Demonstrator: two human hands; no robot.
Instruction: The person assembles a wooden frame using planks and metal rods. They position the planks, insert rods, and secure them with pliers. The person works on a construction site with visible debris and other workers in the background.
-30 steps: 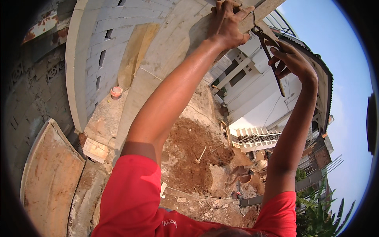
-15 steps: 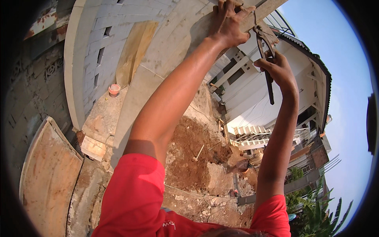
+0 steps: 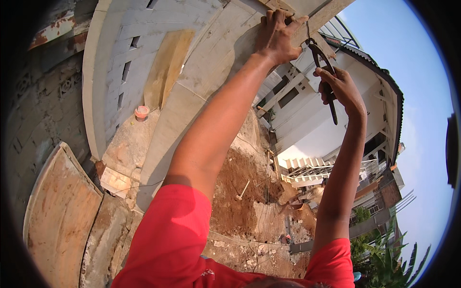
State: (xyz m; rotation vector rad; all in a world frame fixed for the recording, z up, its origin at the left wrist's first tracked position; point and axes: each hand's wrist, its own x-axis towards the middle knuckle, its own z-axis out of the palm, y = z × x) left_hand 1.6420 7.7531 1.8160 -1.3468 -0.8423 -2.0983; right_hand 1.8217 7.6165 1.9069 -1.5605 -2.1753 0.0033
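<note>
At the top of the view, my left hand (image 3: pixel 278 38) is hooked over the edge of a wooden board (image 3: pixel 327 14), its fingers bent and its thumb pointing right. To its right, my right hand (image 3: pixel 342 89) is wrapped around the handles of dark metal pincers (image 3: pixel 333 110). The jaws are up beside my left thumb, at the lower end of a thin wire (image 3: pixel 308 30) that hangs by the board. Whether the jaws bite on the wire is too small to tell. Both of my arms are raised, in red sleeves.
A grey block wall (image 3: pixel 108 72) with narrow slots stands at left, a plank (image 3: pixel 165 67) leaning on it. Below are a red bucket (image 3: pixel 141 113), a curved wooden panel (image 3: pixel 60 201) and dug earth (image 3: pixel 235 192). A white building (image 3: pixel 331 115) with stairs (image 3: pixel 307 170) rises at right.
The right hand has shifted its hold on the pincers, with its fingers more tightly around the handles. The pincers have tilted slightly. My left hand stays at the board, and the view has shifted a little.
</note>
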